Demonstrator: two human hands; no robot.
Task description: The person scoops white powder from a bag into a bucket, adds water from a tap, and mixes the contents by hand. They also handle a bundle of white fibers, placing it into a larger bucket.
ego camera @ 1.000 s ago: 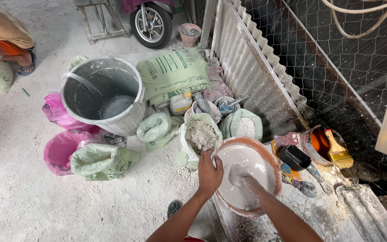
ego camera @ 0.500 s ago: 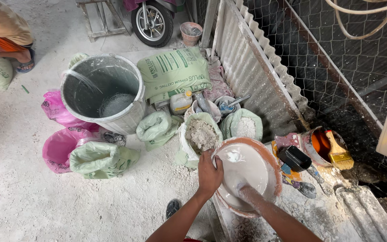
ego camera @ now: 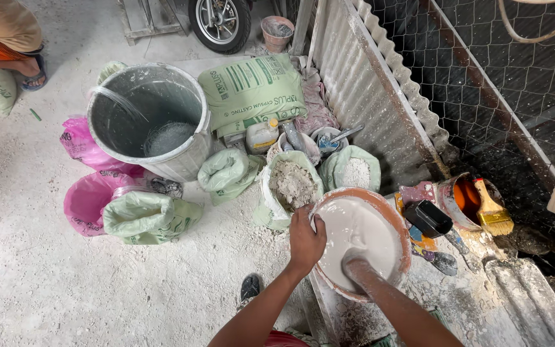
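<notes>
Right hand [ego camera: 353, 265] apparently sunk in slurry [ego camera: 361, 231]

The basin [ego camera: 390, 222] sits right of the open sack [ego camera: 290, 186], with the bucket [ego camera: 149, 122] farther left.

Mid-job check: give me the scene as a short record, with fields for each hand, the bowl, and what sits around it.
left hand: grips the near-left rim of the bowl
right hand: plunged into the white mix, fingers hidden under it
bowl: orange-rimmed, holds smooth white liquid mix, rests on a dusty corrugated sheet
open bag: grey lumpy powder, just behind the bowl
grey bucket: water streaming into it
paint tin: orange inside, yellow brush resting on it
green sack: lies flat behind the bags
</notes>
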